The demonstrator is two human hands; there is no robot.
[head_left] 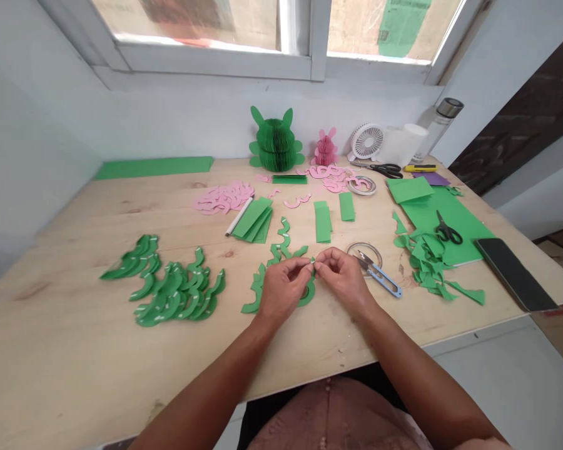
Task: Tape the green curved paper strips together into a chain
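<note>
My left hand [285, 286] and my right hand [341, 275] meet fingertip to fingertip above the table. Between them they pinch a small green paper cutout [313, 259], mostly hidden by the fingers. Wavy green paper cutouts [281, 240] lie under and just beyond my hands, some with white marks. More of these, a heap of curved green pieces [181, 290] with white strips, rests to the left. Close to my right hand lie blue-handled thread snips [380, 275], across a roll of tape [365, 253].
Green paper scraps [425, 262], black scissors [448, 228] and a phone [516, 274] lie to the right. Folded green paper [253, 220] and pink cutouts [225, 197] sit farther back. A green paper honeycomb figure [276, 145], a pink one [325, 150] and a fan [367, 142] stand by the wall.
</note>
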